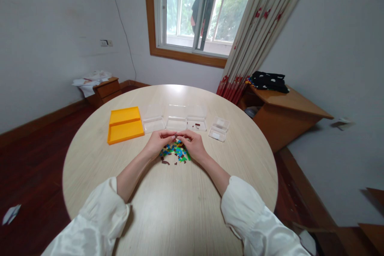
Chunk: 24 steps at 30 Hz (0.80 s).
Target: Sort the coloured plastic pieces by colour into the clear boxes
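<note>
Over a pile of small coloured building bricks [177, 153], my left hand [157, 143] and my right hand [193, 144] meet with fingertips pinched together. Between them is a small dark brown brick [175, 135], partly covered by the fingers. Blue, green, yellow and brown pieces make up the pile, and a few brown ones [165, 162] lie along its near side. Just beyond my hands stand open clear plastic boxes. The right-hand clear box [201, 125] holds a few brown pieces; the middle clear box [176, 124] and the left clear box [154, 125] show no bricks.
An open yellow case [126, 130] lies on the round table [174, 216] at the left. A smaller clear case [217, 134] is at the right. Behind the table are a window, a curtain [258, 24], and a wooden desk [288, 108] with dark cloth.
</note>
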### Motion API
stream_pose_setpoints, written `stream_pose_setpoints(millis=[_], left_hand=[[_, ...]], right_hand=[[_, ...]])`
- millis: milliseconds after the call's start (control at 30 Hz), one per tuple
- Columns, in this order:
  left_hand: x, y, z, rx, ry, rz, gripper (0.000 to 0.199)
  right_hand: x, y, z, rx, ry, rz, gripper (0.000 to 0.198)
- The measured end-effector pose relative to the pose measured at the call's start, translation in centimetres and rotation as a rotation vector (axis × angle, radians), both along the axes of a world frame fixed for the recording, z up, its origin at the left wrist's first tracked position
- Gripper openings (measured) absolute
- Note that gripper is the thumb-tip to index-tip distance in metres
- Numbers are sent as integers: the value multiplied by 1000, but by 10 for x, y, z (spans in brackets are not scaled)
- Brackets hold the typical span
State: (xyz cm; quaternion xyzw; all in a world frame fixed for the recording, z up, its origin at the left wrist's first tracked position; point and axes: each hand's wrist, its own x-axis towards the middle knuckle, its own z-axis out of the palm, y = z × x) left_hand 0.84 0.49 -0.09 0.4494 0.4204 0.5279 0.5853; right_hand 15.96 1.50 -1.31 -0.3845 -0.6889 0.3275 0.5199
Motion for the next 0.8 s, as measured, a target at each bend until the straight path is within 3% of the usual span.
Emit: stream_pose_setpoints(millis=[800], left_hand=[[-1, 1, -3, -13, -54, 7, 41]], right_hand=[[-1, 0, -1, 40, 18, 0, 11]])
